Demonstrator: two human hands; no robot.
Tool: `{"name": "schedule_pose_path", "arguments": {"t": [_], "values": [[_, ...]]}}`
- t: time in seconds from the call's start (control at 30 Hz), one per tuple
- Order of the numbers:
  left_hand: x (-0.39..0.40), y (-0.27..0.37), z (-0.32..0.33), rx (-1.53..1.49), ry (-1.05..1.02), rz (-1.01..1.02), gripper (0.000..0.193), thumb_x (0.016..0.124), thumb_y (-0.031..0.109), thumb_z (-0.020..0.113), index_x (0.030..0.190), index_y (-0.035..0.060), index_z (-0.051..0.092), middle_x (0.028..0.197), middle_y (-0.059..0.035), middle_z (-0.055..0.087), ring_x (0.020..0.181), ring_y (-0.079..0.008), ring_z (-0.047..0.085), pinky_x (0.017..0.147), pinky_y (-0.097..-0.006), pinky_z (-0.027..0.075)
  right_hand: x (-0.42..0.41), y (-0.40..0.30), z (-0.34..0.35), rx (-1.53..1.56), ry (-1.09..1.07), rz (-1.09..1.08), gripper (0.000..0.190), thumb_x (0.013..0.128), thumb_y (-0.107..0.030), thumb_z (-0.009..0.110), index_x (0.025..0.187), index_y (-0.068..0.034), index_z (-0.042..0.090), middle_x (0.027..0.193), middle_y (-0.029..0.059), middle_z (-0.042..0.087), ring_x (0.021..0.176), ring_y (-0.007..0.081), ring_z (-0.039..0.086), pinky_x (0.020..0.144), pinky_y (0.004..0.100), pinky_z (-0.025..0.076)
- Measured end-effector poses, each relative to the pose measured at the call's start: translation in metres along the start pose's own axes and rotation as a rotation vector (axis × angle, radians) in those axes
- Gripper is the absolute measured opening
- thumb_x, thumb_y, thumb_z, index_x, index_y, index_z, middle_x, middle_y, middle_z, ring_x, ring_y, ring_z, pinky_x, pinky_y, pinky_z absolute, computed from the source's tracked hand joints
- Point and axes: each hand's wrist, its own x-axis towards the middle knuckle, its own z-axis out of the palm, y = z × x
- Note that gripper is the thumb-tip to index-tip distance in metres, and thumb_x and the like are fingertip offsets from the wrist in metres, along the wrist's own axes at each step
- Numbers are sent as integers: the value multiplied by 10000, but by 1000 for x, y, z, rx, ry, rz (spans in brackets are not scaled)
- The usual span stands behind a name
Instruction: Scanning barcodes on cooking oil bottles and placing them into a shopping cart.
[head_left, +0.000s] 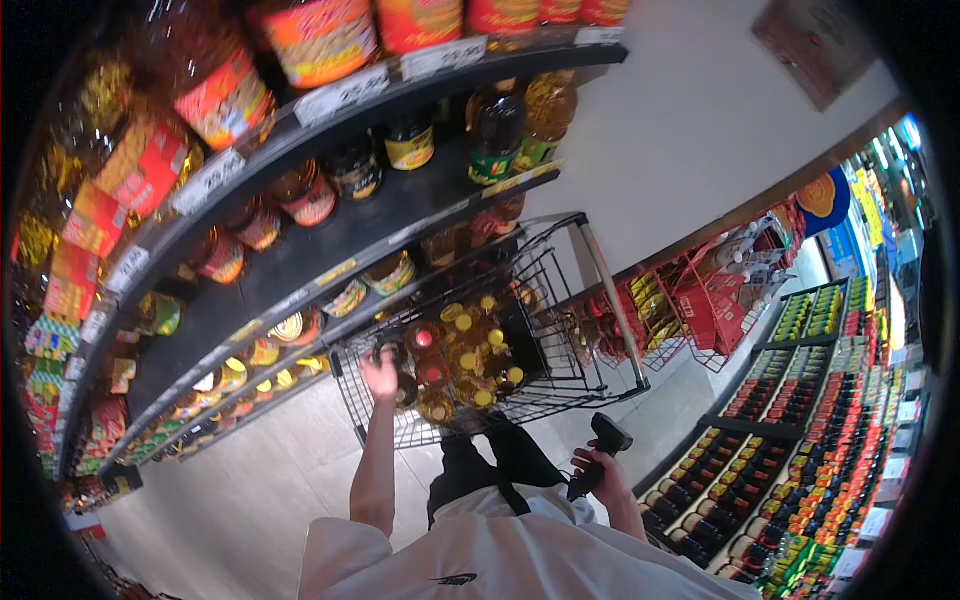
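Note:
A black wire shopping cart (577, 386) stands in front of me, close to the shelves, with several bottles of cooking oil (469, 360) upright in it, most with yellow caps and some with red ones. My left hand (380, 373) is over the cart's near left end, beside a dark-capped bottle; whether its fingers touch that bottle I cannot tell. Around the grip of a black handheld barcode scanner (611, 433) my right hand (600, 475) is closed, to the right of the cart and near my hip.
Curved shelves (277, 202) of oil bottles with price tags run along the left and ahead. Red wire racks (709, 319) with packets stand beyond the cart. On the right is another shelf (757, 427) of bottles and jars. Pale floor tiles (247, 487) show at the lower left.

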Motion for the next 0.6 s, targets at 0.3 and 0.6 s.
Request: {"name": "schedule_pose_path", "arguments": {"t": [0.3, 0.6], "values": [[100, 412, 83, -208, -375, 646, 679, 909, 481, 625, 1333, -2, 408, 1284, -139, 521, 1185, -225, 499, 1063, -329, 348, 26, -40, 5, -67, -142, -15, 323, 873, -72, 582, 1188, -59, 508, 1040, 155, 642, 909, 261, 646, 770, 386, 525], [195, 482, 161, -288, -523, 205, 581, 990, 433, 392, 1414, 36, 408, 1460, -130, 415, 1324, -281, 403, 1127, -422, 301, 27, -69, -15, 9, -135, -190, 357, 874, -47, 584, 1216, -50, 481, 1057, 157, 617, 861, 230, 645, 736, 342, 531]]}}
